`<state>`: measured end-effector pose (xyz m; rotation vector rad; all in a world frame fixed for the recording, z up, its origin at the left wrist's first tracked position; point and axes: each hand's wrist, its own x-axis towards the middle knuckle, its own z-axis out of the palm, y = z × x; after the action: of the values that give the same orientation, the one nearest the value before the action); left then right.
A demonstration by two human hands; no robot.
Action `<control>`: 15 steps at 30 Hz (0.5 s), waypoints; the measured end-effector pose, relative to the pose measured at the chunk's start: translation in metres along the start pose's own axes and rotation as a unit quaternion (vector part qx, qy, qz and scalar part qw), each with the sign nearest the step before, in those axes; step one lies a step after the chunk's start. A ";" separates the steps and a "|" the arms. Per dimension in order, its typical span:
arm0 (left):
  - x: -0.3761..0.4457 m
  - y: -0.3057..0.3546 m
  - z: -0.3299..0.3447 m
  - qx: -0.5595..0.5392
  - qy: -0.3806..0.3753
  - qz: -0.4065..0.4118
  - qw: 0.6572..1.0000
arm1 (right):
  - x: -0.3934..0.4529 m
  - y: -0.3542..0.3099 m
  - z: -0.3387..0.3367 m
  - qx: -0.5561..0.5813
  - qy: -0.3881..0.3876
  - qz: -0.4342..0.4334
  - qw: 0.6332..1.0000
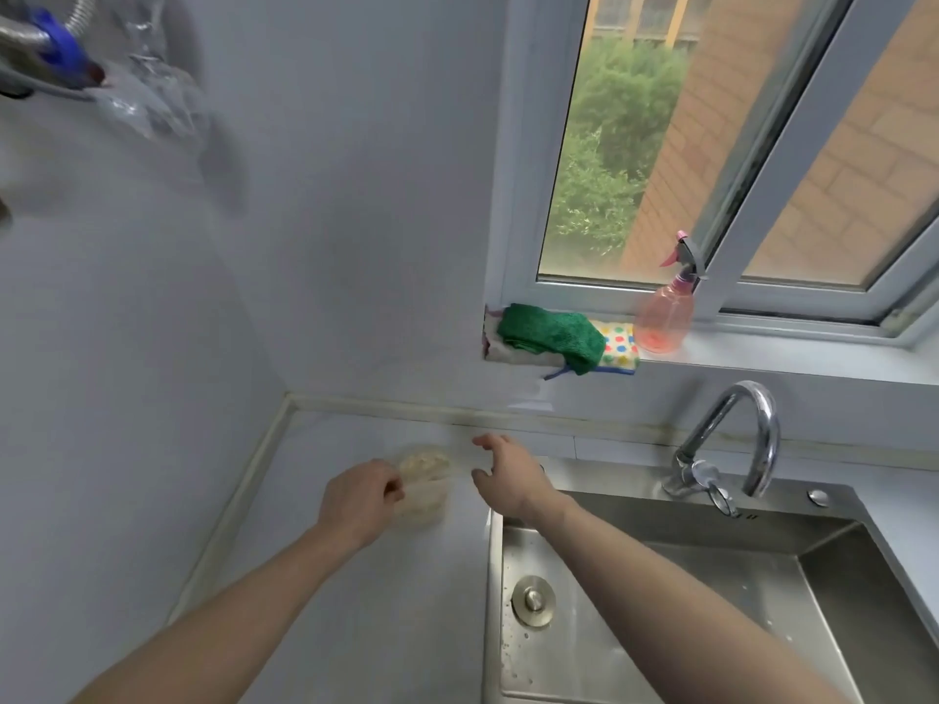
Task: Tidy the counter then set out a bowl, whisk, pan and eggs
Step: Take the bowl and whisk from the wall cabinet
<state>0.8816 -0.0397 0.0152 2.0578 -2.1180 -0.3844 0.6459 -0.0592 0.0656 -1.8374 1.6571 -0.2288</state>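
A small clear container (424,482) with pale beige contents stands on the white counter (355,602) left of the sink. My left hand (358,497) pinches its left rim with curled fingers. My right hand (508,475) hovers just to the container's right, fingers spread and relaxed, holding nothing. No bowl, whisk, pan or eggs are in view.
A steel sink (660,602) with a drain plug and curved tap (731,444) lies to the right. On the window sill sit a green cloth (549,335), a dotted sponge (620,345) and a pink spray bottle (665,312). Walls enclose the counter at back and left.
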 end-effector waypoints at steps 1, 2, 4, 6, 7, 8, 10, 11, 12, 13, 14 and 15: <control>-0.004 -0.002 -0.001 0.004 -0.001 0.008 1.000 | 0.009 -0.005 0.002 -0.013 0.000 -0.004 1.000; -0.007 -0.005 -0.001 0.006 -0.002 0.013 1.000 | 0.018 -0.010 0.004 -0.026 -0.004 -0.010 1.000; -0.014 -0.012 -0.002 0.011 -0.007 0.019 1.000 | 0.032 -0.015 0.014 -0.053 -0.026 -0.024 0.998; -0.022 -0.019 -0.002 0.014 -0.012 0.021 1.000 | 0.041 -0.016 0.029 -0.091 -0.069 -0.030 0.993; -0.027 -0.023 -0.002 0.012 -0.015 0.018 1.000 | 0.043 -0.015 0.040 -0.110 -0.090 -0.030 0.989; -0.031 -0.025 -0.003 0.010 -0.017 0.016 1.000 | 0.043 -0.012 0.047 -0.132 -0.105 -0.029 0.985; -0.039 -0.031 -0.003 0.010 -0.026 0.011 1.000 | 0.040 -0.005 0.063 -0.160 -0.119 -0.028 0.980; -0.041 -0.033 -0.003 0.009 -0.027 0.009 1.000 | 0.038 -0.001 0.070 -0.160 -0.121 -0.022 0.979; -0.043 -0.036 -0.003 0.008 -0.026 0.007 1.000 | 0.039 0.005 0.079 -0.147 -0.122 -0.008 0.982; -0.045 -0.038 -0.003 0.005 -0.025 0.004 1.000 | 0.037 0.011 0.087 -0.124 -0.119 0.017 0.985; -0.046 -0.039 -0.004 0.001 -0.023 0.003 1.000 | 0.035 0.017 0.093 -0.092 -0.114 0.052 0.988; -0.048 -0.040 -0.005 -0.002 -0.024 0.001 1.000 | 0.034 0.024 0.100 -0.066 -0.111 0.084 0.988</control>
<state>0.9231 0.0068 0.0110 2.0641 -2.1431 -0.4417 0.6858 -0.0569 -0.0354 -1.7338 1.6905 0.1561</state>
